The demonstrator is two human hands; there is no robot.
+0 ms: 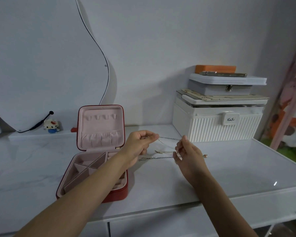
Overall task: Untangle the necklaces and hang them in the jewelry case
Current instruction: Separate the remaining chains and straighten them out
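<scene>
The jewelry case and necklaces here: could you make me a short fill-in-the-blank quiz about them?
1. The red jewelry case stands with its lid ____.
2. The case's lining is coloured ____.
3. The chain is stretched between the left hand and the ____ hand.
4. The hooks inside the lid hold ____ necklaces.

Missing words: open; pink; right; no

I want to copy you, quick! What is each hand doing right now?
Left hand: closed, pinching one end of a thin chain.
Right hand: closed, fingers pinching the chain's other end, above the table.
</scene>
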